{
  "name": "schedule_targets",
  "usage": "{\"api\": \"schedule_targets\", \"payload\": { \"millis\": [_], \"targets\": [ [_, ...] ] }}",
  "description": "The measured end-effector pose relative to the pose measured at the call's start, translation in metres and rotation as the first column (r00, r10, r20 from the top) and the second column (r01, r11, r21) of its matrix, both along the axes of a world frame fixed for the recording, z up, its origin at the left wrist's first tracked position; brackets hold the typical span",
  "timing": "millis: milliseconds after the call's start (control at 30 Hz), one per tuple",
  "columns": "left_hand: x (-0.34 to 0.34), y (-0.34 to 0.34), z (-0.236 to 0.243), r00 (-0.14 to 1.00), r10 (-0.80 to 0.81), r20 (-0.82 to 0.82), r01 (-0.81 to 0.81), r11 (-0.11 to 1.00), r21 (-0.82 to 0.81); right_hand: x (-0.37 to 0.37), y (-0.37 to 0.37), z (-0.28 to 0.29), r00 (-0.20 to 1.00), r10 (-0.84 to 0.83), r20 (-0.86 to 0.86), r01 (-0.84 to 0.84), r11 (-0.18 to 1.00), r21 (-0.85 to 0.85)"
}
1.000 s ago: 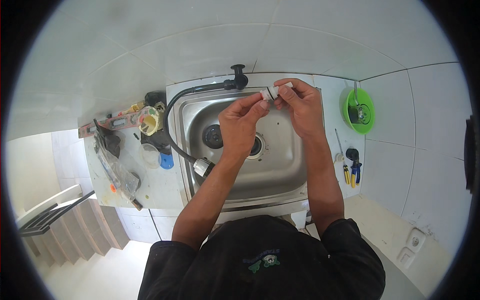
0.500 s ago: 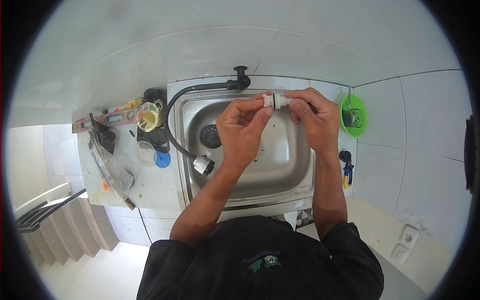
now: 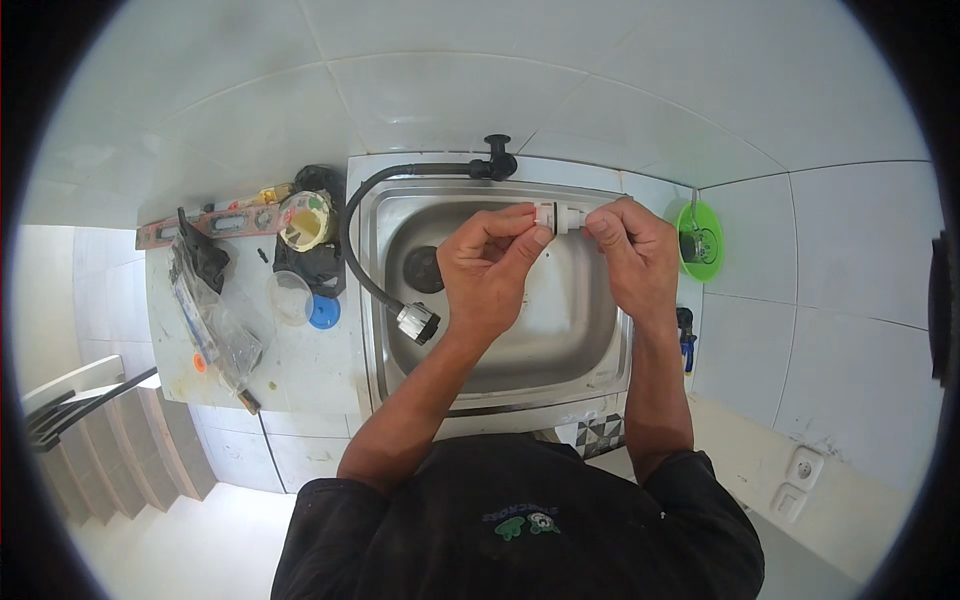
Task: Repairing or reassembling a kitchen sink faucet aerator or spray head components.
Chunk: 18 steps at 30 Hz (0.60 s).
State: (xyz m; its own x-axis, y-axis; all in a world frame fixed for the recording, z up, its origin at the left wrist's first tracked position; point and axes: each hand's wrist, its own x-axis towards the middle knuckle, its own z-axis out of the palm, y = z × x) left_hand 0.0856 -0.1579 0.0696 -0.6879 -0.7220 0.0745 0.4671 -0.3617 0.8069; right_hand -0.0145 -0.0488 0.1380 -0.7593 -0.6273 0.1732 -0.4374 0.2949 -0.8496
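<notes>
White glossy wall tiles [image 3: 700, 100] rise behind a pale countertop [image 3: 310, 370], with a rectangular stainless-steel sink [image 3: 560, 350] set into it. In the head view, a black elbow-shaped wall outlet [image 3: 500, 160] feeds a black flexible hose [image 3: 347, 225], which curves round the sink's left side and ends in a silver-and-black cylindrical connector [image 3: 417, 322] near the left forearm. The left half of the countertop is crowded: a red-and-grey spirit level [image 3: 160, 235], a round cream-yellow tub [image 3: 307, 220], a blue plastic disc [image 3: 324, 313] and a crumpled clear plastic bag [image 3: 225, 335]. To the right, a round bright-green plastic bowl [image 3: 712, 262] stands just beyond the right hand [image 3: 640, 265], and a blue-handled tool [image 3: 688, 350] lies beside the right forearm. Both hands and forearms cover part of the basin from view. Over its far side, a short white plastic fitting with a black ring [image 3: 567, 218] lies roughly level between the hands: the left hand [image 3: 487, 270] pinches its left end between thumb and fingers, while the right hand's thumb and fingers close on its narrower right end.
</notes>
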Motion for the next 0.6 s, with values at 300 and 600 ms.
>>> {"api": "schedule_targets", "payload": {
  "millis": [300, 600],
  "targets": [
    [0.01, -0.004, -0.006, 1.0, -0.021, 0.017, 0.021, 1.0, -0.01, 0.011, -0.005, 0.002, 0.997, 0.064, 0.04, -0.059, 0.993, -0.106],
    [0.014, -0.003, -0.001, 1.0, -0.023, -0.01, 0.022, 0.999, -0.032, 0.015, 0.001, 0.002, 0.998, -0.024, 0.051, 0.022, 0.999, 0.035]
  ]
}}
